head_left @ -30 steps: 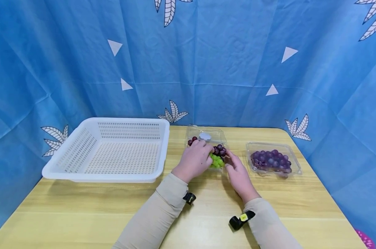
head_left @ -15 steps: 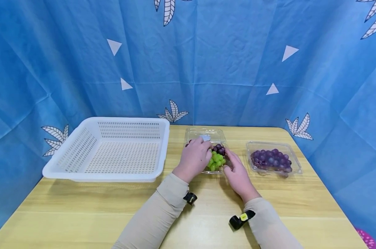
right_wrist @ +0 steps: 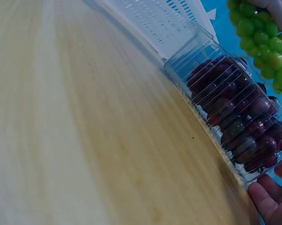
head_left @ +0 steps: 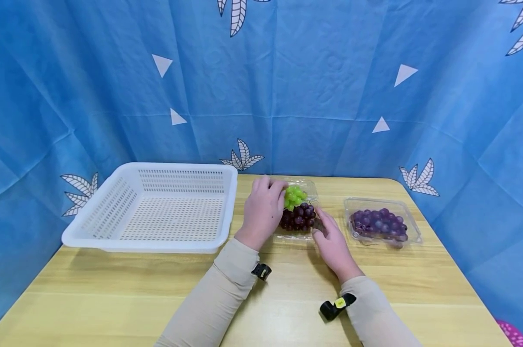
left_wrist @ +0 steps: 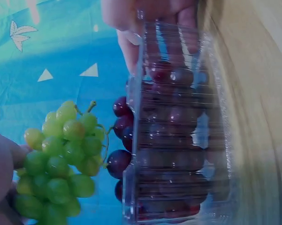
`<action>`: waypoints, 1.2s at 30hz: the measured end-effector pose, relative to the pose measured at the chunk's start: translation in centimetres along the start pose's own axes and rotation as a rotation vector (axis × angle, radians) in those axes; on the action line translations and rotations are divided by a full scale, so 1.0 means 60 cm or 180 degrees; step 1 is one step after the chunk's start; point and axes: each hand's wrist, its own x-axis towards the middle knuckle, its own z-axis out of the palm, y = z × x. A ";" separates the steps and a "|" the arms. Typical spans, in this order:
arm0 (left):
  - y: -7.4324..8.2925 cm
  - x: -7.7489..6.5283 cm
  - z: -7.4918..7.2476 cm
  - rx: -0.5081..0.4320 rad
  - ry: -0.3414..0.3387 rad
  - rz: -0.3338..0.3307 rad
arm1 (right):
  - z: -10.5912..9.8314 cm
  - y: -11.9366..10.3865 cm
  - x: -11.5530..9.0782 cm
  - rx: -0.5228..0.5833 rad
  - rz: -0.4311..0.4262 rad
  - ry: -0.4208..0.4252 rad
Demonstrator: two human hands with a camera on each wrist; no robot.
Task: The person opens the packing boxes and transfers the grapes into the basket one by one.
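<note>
A bunch of green grapes (head_left: 294, 197) hangs from my left hand (head_left: 263, 207), pinched at its upper left side. In the left wrist view the green grapes (left_wrist: 61, 164) are clear of the see-through plastic box, with a thin stem beside the dark grapes. The open plastic box (right_wrist: 197, 42) stands on the table with a bunch of dark purple grapes (head_left: 298, 219) inside. Fingers of my right hand (head_left: 333, 243) rest against the box's right end, thumb lower and nearer me. Part of the box is hidden behind my left hand.
A white slotted plastic basket (head_left: 170, 219) stands at the left of the wooden table (head_left: 283, 308). To the right sits another clear plastic box (head_left: 411, 226) with purple grapes (head_left: 379, 223). A blue curtain (head_left: 322, 96) hangs behind and at both sides.
My left hand has lifted the green grapes up and away from me, uncovering the dark grapes below. My right hand has stayed at the box's right end.
</note>
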 end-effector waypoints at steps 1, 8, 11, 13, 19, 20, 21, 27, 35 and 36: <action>-0.001 0.000 0.002 0.0048 -0.0096 -0.0029 | 0.000 0.000 0.000 0.0018 -0.0001 -0.0004; 0.001 -0.005 0.005 0.0287 -0.1086 -0.0039 | -0.002 -0.003 0.000 0.0096 0.0018 -0.0022; 0.002 -0.006 0.002 0.0337 -0.1443 -0.0026 | -0.003 -0.005 0.000 0.0092 0.0004 0.0001; 0.003 -0.006 0.002 0.0362 -0.1663 -0.0049 | -0.005 -0.005 0.000 0.0072 -0.0001 0.0016; 0.009 -0.007 0.005 0.0454 -0.1839 -0.0109 | -0.008 -0.009 -0.002 0.0032 0.0003 0.0047; 0.010 -0.007 0.004 0.0466 -0.1812 -0.0102 | -0.009 -0.010 -0.002 0.0034 0.0000 0.0050; 0.011 -0.006 0.004 0.0474 -0.1787 -0.0093 | -0.009 -0.011 -0.002 0.0031 -0.0002 0.0052; 0.012 -0.004 -0.007 0.0355 -0.1447 -0.0077 | -0.007 -0.013 -0.002 0.0060 -0.0003 0.0048; 0.027 -0.010 -0.092 -0.0236 -0.0813 -0.0236 | -0.001 -0.001 -0.001 0.0041 0.0051 0.0007; 0.028 -0.009 -0.107 -0.0267 -0.0791 -0.0215 | -0.002 -0.001 -0.001 0.0026 0.0056 0.0007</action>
